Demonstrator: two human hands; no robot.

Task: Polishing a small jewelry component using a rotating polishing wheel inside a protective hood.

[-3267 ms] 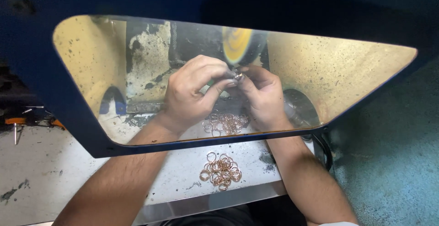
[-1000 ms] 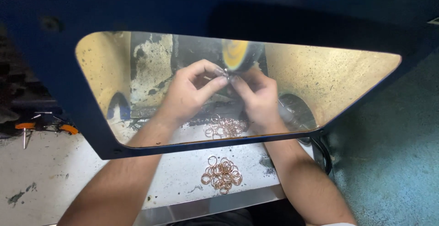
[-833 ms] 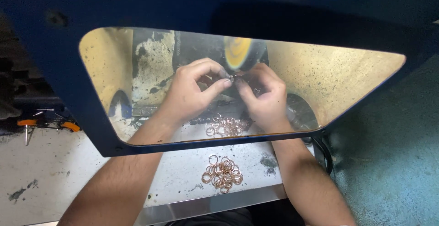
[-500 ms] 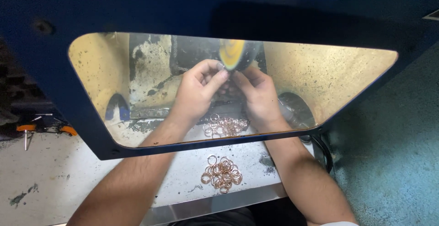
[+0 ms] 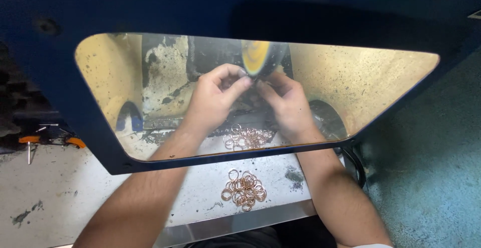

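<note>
While both hands meet behind a tinted shield point(image 5: 376, 85), left hand point(image 5: 213, 100) and right hand point(image 5: 288, 105) fingers pinched on a small part, too small to identify, at a yellow wheel point(image 5: 256, 57), copper rings point(image 5: 244, 190) heaped on the bench point(image 5: 200, 188).

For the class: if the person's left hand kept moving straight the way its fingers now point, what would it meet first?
Most likely the yellow buffing wheel: the left hand points up and right toward it, fingertips just short of its face. Depth is unclear, and the small piece pinched between both hands is too blurred to identify.
</note>
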